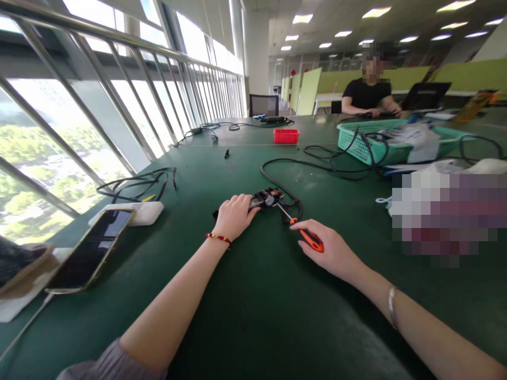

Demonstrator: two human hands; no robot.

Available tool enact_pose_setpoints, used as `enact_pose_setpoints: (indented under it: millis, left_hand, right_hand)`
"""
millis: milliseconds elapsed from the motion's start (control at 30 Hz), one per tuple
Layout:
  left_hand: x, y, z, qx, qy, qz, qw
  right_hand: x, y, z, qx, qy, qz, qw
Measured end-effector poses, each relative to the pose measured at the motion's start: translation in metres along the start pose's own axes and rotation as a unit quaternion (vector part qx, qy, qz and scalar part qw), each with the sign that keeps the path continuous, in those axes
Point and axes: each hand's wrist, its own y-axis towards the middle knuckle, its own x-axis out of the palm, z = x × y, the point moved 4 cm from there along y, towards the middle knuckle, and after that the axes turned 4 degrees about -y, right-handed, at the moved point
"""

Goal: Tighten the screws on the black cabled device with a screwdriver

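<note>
On the green table lies a dark, opened-up corded device (268, 198) with small inner parts showing, grey and orange among them. My left hand (236, 215) is closed over its body and presses it to the table, so much of the casing is hidden. In my right hand (325, 247) is a screwdriver (304, 232) with an orange and black handle. Its thin shaft points up and left, and the tip reaches the exposed parts; whether it sits in a screw is too small to tell. A black cable runs off from the device.
A red tray (286, 136) stands farther back, with a green basket (356, 141) of bagged items to its right. Left are a phone (93, 250), a white box (150, 213) and coiled cable (138, 184). A person (366, 95) sits across the table (245, 316).
</note>
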Motion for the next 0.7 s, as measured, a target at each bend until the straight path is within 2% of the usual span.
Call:
enact_pose_setpoints:
  millis: [67,200,333,467,700]
  left_hand:
    - [-0.004,-0.006,-0.006,-0.012,0.003,-0.006,1.0]
    - [-0.015,-0.023,-0.028,-0.056,0.005,-0.02,0.998]
    - [-0.025,-0.042,-0.065,-0.147,0.019,-0.033,0.988]
    - [-0.04,-0.058,-0.099,-0.257,0.044,-0.019,0.965]
    - [-0.064,-0.072,-0.127,-0.369,0.079,0.046,0.925]
  right_hand:
    - [0.005,0.0,-0.001,-0.014,-0.045,-0.065,0.997]
    - [0.007,-0.002,-0.003,-0.026,-0.052,-0.105,0.993]
    - [0.007,-0.003,-0.005,-0.028,-0.048,-0.12,0.991]
    - [0.008,-0.003,-0.003,-0.011,-0.044,-0.133,0.99]
    - [0.01,-0.004,0.0,-0.003,-0.042,-0.136,0.99]
